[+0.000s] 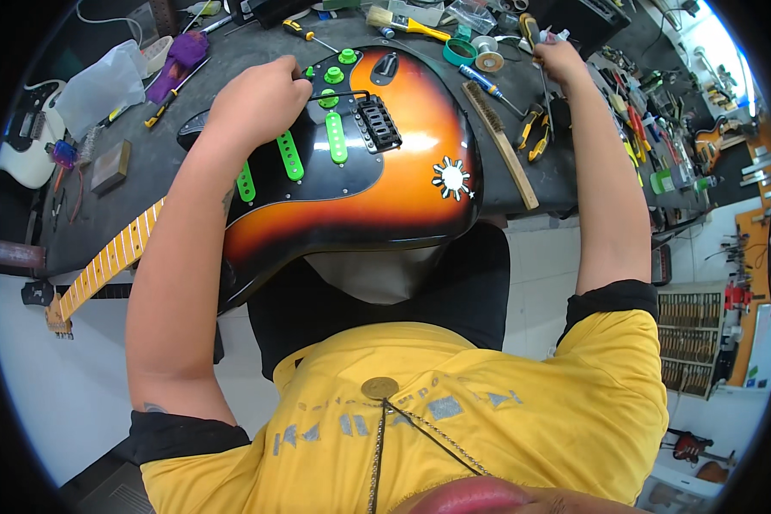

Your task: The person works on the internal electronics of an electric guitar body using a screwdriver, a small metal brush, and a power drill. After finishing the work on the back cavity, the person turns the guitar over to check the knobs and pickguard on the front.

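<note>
A sunburst electric guitar [420, 184] lies face up along the bench's near edge, its neck [111, 257] reaching out to the lower left. It has a black pickguard, bright green pickup covers [337, 137] and green knobs [334, 76]. My left hand [261, 101] is over the pickguard, fingers curled around the end of the black tremolo arm [343, 94], which comes from the bridge [379, 122]. Far to the right, my right hand [562, 62] grips a screwdriver [530, 32] with a yellow-and-black handle; its shaft slants down toward yellow-handled pliers [536, 137].
Right of the body lie a wooden wire brush [501, 146] and a blue-handled screwdriver [480, 79]. Solder spool [487, 56], paintbrush [407, 24] and another screwdriver [304, 32] are at the back. A white guitar body [26, 141] and a block [111, 167] sit left.
</note>
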A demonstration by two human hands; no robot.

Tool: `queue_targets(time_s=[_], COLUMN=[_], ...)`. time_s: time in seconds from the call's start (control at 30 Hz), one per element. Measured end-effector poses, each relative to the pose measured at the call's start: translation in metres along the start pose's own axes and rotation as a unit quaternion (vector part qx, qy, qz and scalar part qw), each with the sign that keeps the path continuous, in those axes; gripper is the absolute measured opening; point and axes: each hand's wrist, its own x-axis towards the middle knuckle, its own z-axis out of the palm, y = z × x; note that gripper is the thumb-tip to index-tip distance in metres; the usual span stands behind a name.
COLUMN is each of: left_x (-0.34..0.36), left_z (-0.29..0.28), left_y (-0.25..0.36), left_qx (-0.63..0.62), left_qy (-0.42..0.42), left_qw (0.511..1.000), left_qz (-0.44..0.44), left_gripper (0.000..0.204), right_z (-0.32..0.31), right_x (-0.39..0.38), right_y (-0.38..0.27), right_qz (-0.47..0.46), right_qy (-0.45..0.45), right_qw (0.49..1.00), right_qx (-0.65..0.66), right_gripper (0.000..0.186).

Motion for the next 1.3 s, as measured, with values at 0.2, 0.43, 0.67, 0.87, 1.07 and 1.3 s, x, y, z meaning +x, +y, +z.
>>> queue_targets(time_s=[0.2, 0.43, 0.67, 0.87, 1.07, 1.3], left_x=[-0.002, -0.009, -0.012, -0.009, -0.011, -0.011], left_z=[0.005, 0.018, 0.016, 0.018, 0.017, 0.017], left_y=[0.002, -0.001, -0.002, 0.0, -0.003, -0.001], left_qx=[0.008, 0.02, 0.014, 0.013, 0.012, 0.014], left_qy=[0.007, 0.033, 0.038, 0.043, 0.04, 0.05], left_qw=[1.0, 0.999, 0.999, 0.999, 0.999, 0.999], left_qz=[-0.003, 0.002, -0.005, 0.0, -0.004, 0.002], left_gripper=[0.037, 0.041, 0.04, 0.04, 0.039, 0.039], right_z=[-0.031, -0.036, 0.008, 0.004, 0.037, 0.053], right_x=[-0.025, -0.177, -0.213, -0.231, -0.246, -0.258], right_y=[-0.054, -0.181, -0.212, -0.238, -0.251, -0.254], right_qz=[-0.144, -0.24, -0.248, -0.143, -0.21, -0.229], right_qy=[0.1, 0.032, -0.133, -0.155, -0.083, -0.086], right_qw=[0.973, 0.819, 0.607, 0.682, 0.696, 0.71], right_qx=[0.148, 0.52, 0.743, 0.7, 0.682, 0.66], right_gripper=[0.026, 0.021, 0.023, 0.016, 0.019, 0.019])
